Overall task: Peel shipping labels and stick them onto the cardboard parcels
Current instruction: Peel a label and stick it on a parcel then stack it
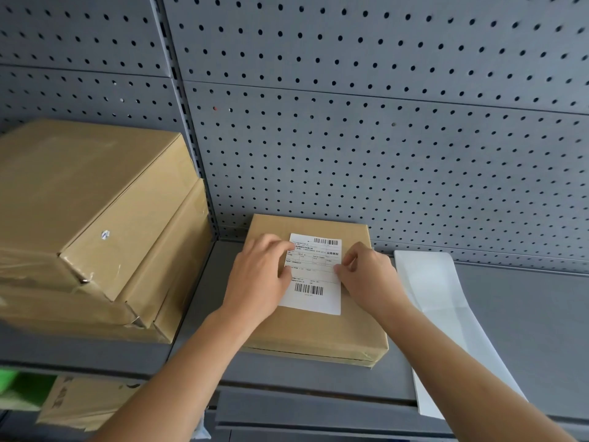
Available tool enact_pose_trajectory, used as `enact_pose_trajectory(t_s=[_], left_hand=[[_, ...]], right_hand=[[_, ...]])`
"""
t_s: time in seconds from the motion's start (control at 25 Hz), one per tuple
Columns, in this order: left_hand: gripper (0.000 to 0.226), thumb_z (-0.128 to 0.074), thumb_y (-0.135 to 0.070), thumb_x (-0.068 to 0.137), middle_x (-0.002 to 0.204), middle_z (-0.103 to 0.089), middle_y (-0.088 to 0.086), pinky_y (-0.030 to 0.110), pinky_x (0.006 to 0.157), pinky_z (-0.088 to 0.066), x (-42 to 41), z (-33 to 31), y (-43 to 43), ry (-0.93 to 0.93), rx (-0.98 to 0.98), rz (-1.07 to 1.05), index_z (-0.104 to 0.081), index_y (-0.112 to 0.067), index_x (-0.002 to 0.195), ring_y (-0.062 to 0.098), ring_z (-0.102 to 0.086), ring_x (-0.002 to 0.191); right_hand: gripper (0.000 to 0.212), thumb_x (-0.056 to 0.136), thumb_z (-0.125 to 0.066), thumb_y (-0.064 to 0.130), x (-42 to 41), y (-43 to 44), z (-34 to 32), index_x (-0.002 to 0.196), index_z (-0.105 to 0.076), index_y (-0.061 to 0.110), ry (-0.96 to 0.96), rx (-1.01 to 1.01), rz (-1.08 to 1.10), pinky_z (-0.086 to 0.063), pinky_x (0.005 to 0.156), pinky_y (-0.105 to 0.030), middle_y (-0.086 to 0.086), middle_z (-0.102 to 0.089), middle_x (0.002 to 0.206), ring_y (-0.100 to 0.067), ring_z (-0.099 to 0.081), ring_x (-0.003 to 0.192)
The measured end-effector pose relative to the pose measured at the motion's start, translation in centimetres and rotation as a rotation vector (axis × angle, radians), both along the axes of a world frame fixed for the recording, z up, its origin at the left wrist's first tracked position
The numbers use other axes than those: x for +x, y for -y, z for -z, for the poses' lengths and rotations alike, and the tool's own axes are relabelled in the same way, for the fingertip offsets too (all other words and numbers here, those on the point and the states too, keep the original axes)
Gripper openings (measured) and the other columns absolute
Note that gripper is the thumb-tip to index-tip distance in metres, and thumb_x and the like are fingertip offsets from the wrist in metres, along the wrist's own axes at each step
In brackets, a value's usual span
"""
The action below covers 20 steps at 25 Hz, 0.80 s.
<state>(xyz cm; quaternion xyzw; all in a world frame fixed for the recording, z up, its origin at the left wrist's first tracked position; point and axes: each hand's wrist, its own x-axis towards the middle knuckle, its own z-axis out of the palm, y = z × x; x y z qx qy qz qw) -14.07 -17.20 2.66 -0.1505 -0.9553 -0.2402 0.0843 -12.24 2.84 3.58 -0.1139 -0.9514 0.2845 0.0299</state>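
Lying flat atop the cardboard parcel (318,333), long axis running from the parcel's near edge to its far edge, the shipping label (314,275) sits between two equally close hands: the left hand (258,279) presses its left margin with flat fingers, and the right hand (366,275) touches its right margin with bent fingertips, though I cannot tell if they pinch.

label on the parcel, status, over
left hand pressing label onto parcel; right hand touching its right edge. label looks flat. nothing in the way, backing strip lies aside
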Motion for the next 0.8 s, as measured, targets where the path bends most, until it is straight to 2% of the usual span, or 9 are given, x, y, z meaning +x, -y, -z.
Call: enact_pose_trajectory(t_s=[0.08, 0.2, 0.28, 0.36, 0.52, 0.6, 0.8], left_hand=[[0.043, -0.057, -0.017, 0.099, 0.146, -0.053, -0.009, 0.036, 0.11, -0.036, -0.6, -0.2, 0.0, -0.032, -0.055, 0.1, -0.057, -0.022, 0.142, 0.016, -0.045, 0.136], [0.047, -0.044, -0.023, 0.106, 0.161, -0.041, -0.007, 0.035, 0.123, -0.02, -1.8, -0.3, -0.3, 0.006, -0.125, 0.213, -0.044, -0.02, 0.153, 0.013, -0.029, 0.151], [0.05, -0.035, -0.03, 0.109, 0.166, -0.032, -0.007, 0.035, 0.126, -0.014, -2.6, 0.0, -0.7, 0.037, -0.195, 0.261, -0.035, -0.021, 0.158, 0.012, -0.02, 0.155], [0.052, -0.029, -0.034, 0.11, 0.168, -0.024, -0.007, 0.033, 0.127, -0.01, -3.2, 0.2, -0.9, 0.062, -0.251, 0.277, -0.029, -0.021, 0.16, 0.011, -0.015, 0.156], [0.054, -0.024, -0.036, 0.11, 0.17, -0.018, -0.008, 0.031, 0.126, -0.009, -3.3, 0.2, -1.0, 0.072, -0.297, 0.267, -0.022, -0.021, 0.162, 0.01, -0.011, 0.157], [0.055, -0.023, -0.038, 0.11, 0.17, -0.016, -0.007, 0.032, 0.126, -0.008, -3.1, 0.3, -0.9, 0.073, -0.312, 0.255, -0.02, -0.022, 0.162, 0.01, -0.01, 0.157], [0.056, -0.019, -0.04, 0.11, 0.17, -0.01, -0.009, 0.032, 0.127, -0.007, -2.8, 0.3, -0.3, 0.108, -0.33, 0.23, -0.014, -0.024, 0.163, 0.008, -0.006, 0.157]], right_hand=[[0.014, 0.093, -0.058, 0.022, 0.2, 0.2, 0.4, 0.104, -0.063, 0.015, -0.123, 0.089, -0.072, -0.052, 0.067, -0.036, 0.0, -0.062, 0.099, -0.026, -0.061, 0.084], [0.033, 0.092, -0.056, 0.016, 0.0, 0.8, 1.1, 0.123, -0.065, 0.011, -0.294, 0.282, -0.251, -0.053, 0.086, -0.043, -0.003, -0.063, 0.121, -0.029, -0.058, 0.106], [0.041, 0.094, -0.052, 0.019, -0.6, 1.4, 1.4, 0.135, -0.059, 0.014, -0.27, 0.35, -0.331, -0.046, 0.1, -0.047, 0.0, -0.059, 0.137, -0.029, -0.051, 0.127], [0.047, 0.099, -0.041, 0.026, -1.2, 2.0, 1.5, 0.144, -0.051, 0.016, -0.199, 0.375, -0.356, -0.037, 0.108, -0.045, 0.003, -0.052, 0.147, -0.026, -0.04, 0.14], [0.065, 0.097, -0.013, 0.04, -1.8, 2.1, 2.3, 0.147, -0.046, 0.015, -0.141, 0.451, -0.383, -0.029, 0.117, -0.042, -0.002, -0.047, 0.153, -0.023, -0.037, 0.144], [0.065, 0.098, -0.012, 0.041, -1.8, 1.7, 2.6, 0.149, -0.043, 0.016, -0.122, 0.452, -0.374, -0.023, 0.12, -0.042, -0.001, -0.04, 0.158, -0.018, -0.032, 0.147], [0.053, 0.107, -0.022, 0.038, -1.0, 0.5, 2.3, 0.157, -0.025, 0.021, -0.049, 0.431, -0.354, -0.003, 0.123, -0.037, 0.005, -0.02, 0.165, -0.008, -0.013, 0.152]])
